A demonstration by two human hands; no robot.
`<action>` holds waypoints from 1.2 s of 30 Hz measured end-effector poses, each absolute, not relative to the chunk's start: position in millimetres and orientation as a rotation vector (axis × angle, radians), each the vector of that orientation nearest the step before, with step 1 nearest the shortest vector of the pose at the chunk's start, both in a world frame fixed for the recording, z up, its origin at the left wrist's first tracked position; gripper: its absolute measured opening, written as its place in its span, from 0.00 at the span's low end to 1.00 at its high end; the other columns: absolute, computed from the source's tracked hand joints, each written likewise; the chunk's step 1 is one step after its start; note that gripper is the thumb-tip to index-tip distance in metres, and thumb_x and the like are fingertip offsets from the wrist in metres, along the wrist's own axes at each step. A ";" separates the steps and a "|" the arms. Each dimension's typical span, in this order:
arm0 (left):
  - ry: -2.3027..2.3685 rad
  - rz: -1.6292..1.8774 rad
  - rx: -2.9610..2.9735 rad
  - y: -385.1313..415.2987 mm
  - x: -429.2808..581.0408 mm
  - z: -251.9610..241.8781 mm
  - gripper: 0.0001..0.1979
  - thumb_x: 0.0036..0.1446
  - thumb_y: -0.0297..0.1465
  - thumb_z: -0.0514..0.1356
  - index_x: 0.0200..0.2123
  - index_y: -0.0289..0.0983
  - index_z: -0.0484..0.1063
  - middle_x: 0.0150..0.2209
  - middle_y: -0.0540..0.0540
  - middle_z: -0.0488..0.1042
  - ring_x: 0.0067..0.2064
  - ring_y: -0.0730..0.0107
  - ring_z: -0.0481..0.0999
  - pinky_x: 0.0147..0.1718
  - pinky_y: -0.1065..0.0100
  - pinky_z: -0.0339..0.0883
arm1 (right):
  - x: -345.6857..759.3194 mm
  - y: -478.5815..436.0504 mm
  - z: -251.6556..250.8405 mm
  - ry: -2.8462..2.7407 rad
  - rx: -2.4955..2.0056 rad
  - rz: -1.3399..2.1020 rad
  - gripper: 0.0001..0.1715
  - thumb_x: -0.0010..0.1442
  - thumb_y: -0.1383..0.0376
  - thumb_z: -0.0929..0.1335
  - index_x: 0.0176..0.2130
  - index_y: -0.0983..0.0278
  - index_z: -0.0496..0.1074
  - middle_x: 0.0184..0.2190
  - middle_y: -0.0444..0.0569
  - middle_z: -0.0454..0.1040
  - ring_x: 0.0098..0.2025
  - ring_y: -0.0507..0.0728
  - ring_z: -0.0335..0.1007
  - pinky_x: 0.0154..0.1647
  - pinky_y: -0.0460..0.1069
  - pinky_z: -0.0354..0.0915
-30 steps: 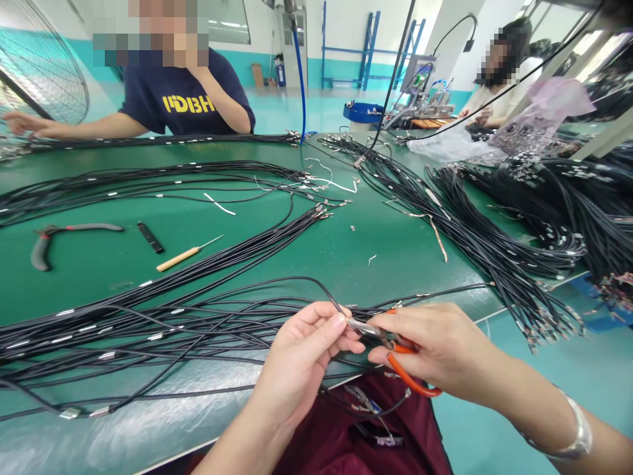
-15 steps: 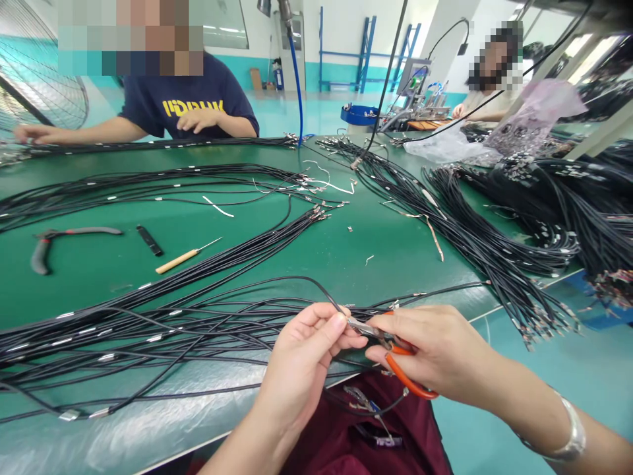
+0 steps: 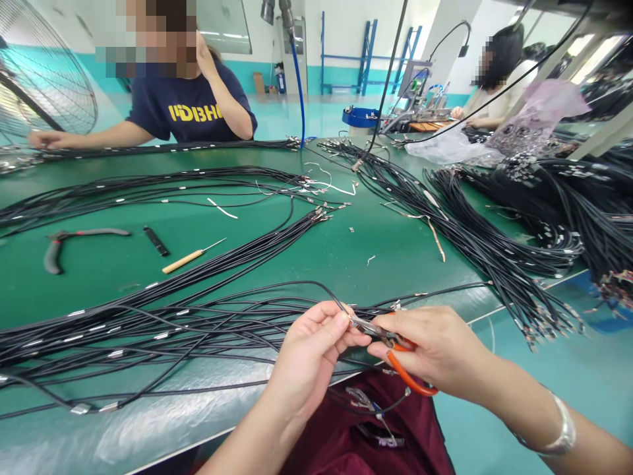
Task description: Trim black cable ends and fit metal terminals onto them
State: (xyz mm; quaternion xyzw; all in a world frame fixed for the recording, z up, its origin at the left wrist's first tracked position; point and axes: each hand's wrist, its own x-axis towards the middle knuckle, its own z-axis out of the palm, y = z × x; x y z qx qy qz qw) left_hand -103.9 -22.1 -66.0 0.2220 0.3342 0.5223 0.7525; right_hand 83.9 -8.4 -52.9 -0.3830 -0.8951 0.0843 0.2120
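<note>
Between the thumb and fingers of my left hand [image 3: 316,349] is the end of a black cable [image 3: 324,288], which arcs back over the table to the left. My right hand [image 3: 430,349] is wrapped round orange-handled pliers [image 3: 413,377]. Their metal jaws meet the cable end right at my left fingertips; whether they are clamped on it is too small to tell. Behind and left of my hands lies a loose spread of black cables [image 3: 198,330] with small white labels. My lap, in dark red cloth, shows below.
Grey-handled pliers [image 3: 60,254], a black tool [image 3: 156,241] and a wooden-handled awl [image 3: 185,261] lie on the green table [image 3: 277,254]. Cable bundles [image 3: 519,251] fill the right side and overhang the edge. Two other people sit beyond; a fan [image 3: 49,66] stands far left.
My hands and the pliers stay together at the cable end, hardly moved. The view has shifted slightly. The person opposite has raised one hand to the head.
</note>
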 end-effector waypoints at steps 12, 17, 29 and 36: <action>0.659 1.122 0.514 -20.7 -102.8 -67.3 0.04 0.50 0.26 0.65 0.28 0.32 0.74 0.25 0.48 0.74 0.26 0.74 0.76 0.31 0.74 0.70 | 81.1 -13.9 -45.3 -2.475 -1.090 0.228 0.09 0.61 0.60 0.66 0.35 0.61 0.74 0.23 0.40 0.74 0.22 0.49 0.67 0.25 0.46 0.53; 0.677 1.158 0.527 -21.9 -102.9 -68.6 0.03 0.50 0.26 0.65 0.29 0.32 0.74 0.25 0.49 0.75 0.26 0.75 0.76 0.31 0.75 0.69 | 79.9 -15.4 -45.5 -2.468 -1.111 0.204 0.10 0.62 0.60 0.65 0.36 0.62 0.74 0.22 0.41 0.73 0.22 0.49 0.64 0.25 0.46 0.53; 0.729 1.199 0.601 -22.8 -102.6 -70.1 0.03 0.51 0.27 0.65 0.29 0.33 0.74 0.26 0.50 0.75 0.27 0.76 0.76 0.31 0.75 0.69 | 78.9 -17.0 -48.1 -2.452 -1.131 0.175 0.10 0.61 0.59 0.66 0.36 0.62 0.75 0.21 0.40 0.71 0.21 0.50 0.63 0.26 0.47 0.53; 0.764 1.195 0.618 -23.2 -102.4 -68.7 0.04 0.51 0.28 0.65 0.29 0.33 0.73 0.25 0.49 0.75 0.26 0.74 0.76 0.31 0.74 0.69 | 77.0 -16.7 -50.5 -2.415 -1.100 0.162 0.10 0.61 0.59 0.66 0.34 0.62 0.74 0.20 0.40 0.71 0.21 0.50 0.63 0.26 0.46 0.54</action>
